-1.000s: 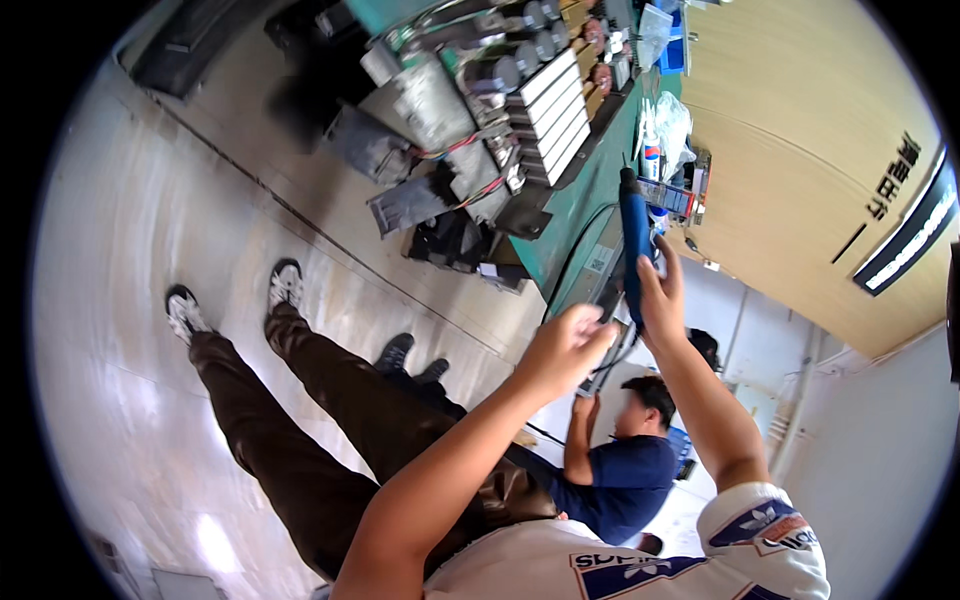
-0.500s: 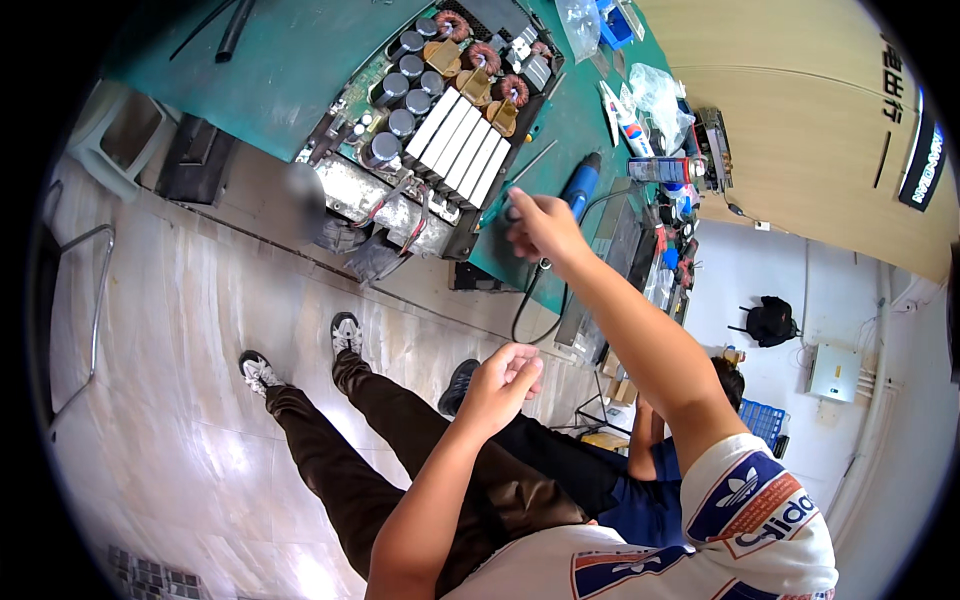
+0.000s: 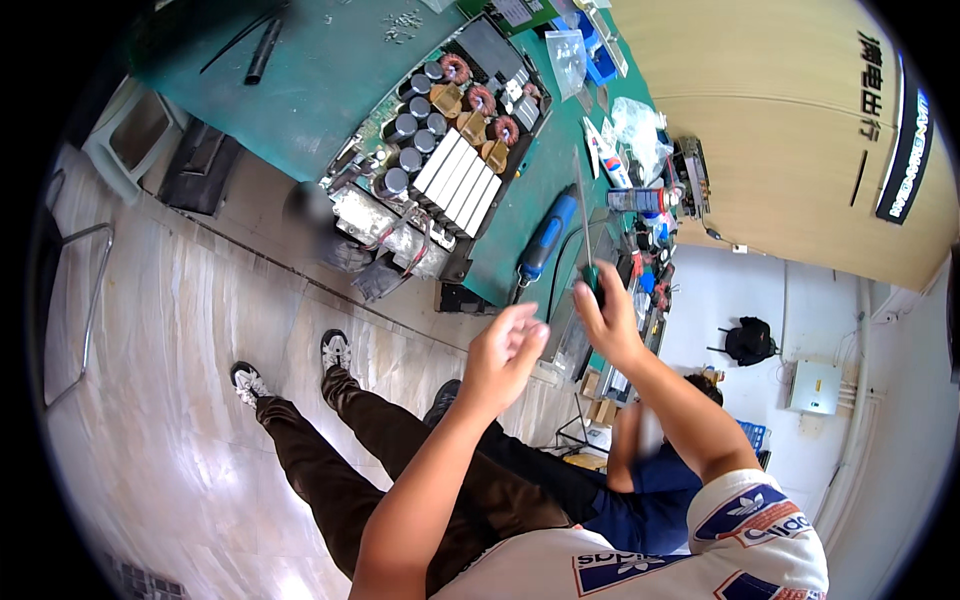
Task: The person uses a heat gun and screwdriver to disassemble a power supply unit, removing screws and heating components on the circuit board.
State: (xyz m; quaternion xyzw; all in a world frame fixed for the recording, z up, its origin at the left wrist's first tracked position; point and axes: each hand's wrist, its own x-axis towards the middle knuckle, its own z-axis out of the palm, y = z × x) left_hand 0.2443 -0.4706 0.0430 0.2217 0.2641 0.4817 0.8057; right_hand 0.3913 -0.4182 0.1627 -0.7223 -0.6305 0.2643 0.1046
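Observation:
My right hand (image 3: 612,325) is closed around the green handle of a screwdriver (image 3: 591,276), whose long thin shaft points up over the green-matted bench. My left hand (image 3: 507,362) is just left of it and lower, fingers loosely bent and apart, empty. Above both hands a blue cylindrical electric tool (image 3: 551,227) lies on the mat (image 3: 255,120), a black cord at its lower end. To its left is an opened electronic unit (image 3: 431,129) with black capacitors, copper coils, white heatsink bars (image 3: 454,180) and loose wires.
Plastic bags (image 3: 635,130), tubes, cans and blue bins (image 3: 598,62) line the bench's right side. A co-worker (image 3: 660,475) in navy is close at my lower right. A white stool (image 3: 125,145) stands at the left, a metal-framed chair (image 3: 92,300) below it.
A second ago my right hand held the blue tool, which now lies on the mat. That hand has taken hold of the green screwdriver and drawn it back. My left hand has moved slightly up.

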